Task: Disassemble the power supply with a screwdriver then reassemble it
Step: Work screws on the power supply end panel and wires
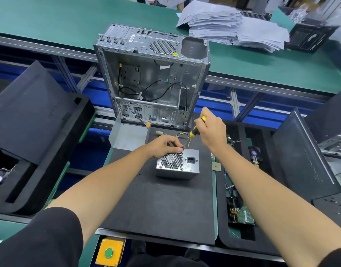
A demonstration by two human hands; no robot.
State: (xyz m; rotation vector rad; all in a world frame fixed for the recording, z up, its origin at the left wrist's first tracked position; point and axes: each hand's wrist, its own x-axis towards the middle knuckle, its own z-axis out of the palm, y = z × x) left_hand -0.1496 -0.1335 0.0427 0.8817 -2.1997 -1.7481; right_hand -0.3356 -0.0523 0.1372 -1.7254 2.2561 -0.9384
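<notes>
Grey power supply [177, 164] lies under left fingers [178, 149], screwdriver [192, 132] beside.

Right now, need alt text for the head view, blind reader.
A person's right hand holds a yellow-and-black screwdriver with its tip at the top edge of a grey power supply, which the left hand steadies on a black mat. An open, gutted computer case stands behind.

An electronics assembly workshop: green conveyor benches [69, 18] are running past foam trays [40, 151], 1 gutted computer case [152, 78] (side panel off) and stacked paperwork [233, 26].
</notes>
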